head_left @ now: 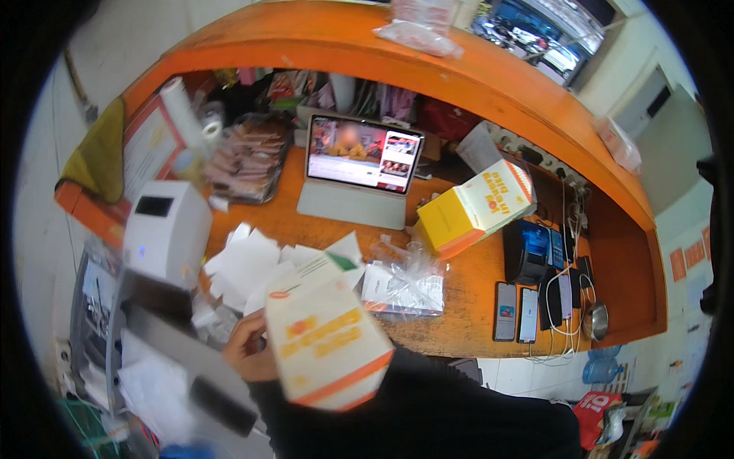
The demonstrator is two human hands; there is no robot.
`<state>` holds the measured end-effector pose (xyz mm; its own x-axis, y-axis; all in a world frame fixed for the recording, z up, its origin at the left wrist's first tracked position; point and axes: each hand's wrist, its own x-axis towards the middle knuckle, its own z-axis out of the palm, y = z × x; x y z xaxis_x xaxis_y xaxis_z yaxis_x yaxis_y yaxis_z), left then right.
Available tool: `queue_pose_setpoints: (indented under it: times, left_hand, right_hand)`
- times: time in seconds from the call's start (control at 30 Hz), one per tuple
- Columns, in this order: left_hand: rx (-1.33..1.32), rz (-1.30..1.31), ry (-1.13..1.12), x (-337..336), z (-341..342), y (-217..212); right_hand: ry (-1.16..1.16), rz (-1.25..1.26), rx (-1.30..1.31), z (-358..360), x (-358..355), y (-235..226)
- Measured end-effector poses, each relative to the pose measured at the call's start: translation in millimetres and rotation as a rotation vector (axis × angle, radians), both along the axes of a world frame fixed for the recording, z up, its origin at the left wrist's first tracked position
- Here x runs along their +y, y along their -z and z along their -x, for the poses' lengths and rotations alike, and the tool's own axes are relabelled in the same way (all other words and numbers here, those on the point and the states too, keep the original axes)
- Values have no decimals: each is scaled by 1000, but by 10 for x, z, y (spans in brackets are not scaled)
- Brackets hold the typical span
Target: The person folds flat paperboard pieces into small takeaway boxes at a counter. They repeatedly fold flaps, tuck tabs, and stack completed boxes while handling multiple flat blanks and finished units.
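My left hand [248, 348] grips the left edge of a white paper food carton [332, 371] with orange stripes and yellow print. The carton is slightly blurred, tilted, and held above the near edge of the orange desk. A black sleeve [474, 409] runs from the lower right to behind the carton; my right hand does not show. Past the carton lie loose white paper sheets [248, 264] and a clear plastic bag [409, 268] on a white box [382, 289]. A second carton, yellow and white [474, 210], stands tilted farther right.
A tablet [363, 153] playing video stands at the desk's back. A white printer [168, 229] and a tray of brown packets [248, 157] are on the left. Phones [505, 310], cables [569, 302] and a metal bowl [595, 321] sit at right. A raised orange counter [306, 34] curves behind.
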<state>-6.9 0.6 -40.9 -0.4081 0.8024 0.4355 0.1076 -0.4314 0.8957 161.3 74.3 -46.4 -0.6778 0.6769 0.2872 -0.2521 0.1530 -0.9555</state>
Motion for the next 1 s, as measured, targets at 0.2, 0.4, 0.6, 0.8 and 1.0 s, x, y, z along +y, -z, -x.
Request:
queue_pose_setpoints:
  times: [0.2,0.4,0.6,0.8,1.0]
  left_hand:
    - [55,118,-245,-190,316,81]
    - [333,91,-614,-42,411,343]
    - [129,264,-480,-11,165,456]
    - [-424,23,-41,26,49,300]
    - [-29,207,-373,-19,4,144]
  right_hand:
    - [550,-348,-168,128,143,-171]
    - [713,-389,-123,-30,311,-398]
    - [444,-518,-304,-73,308,-411]
    - [308,-737,-294,15,234,-308]
    - [323,-360,-170,67,107,-279]
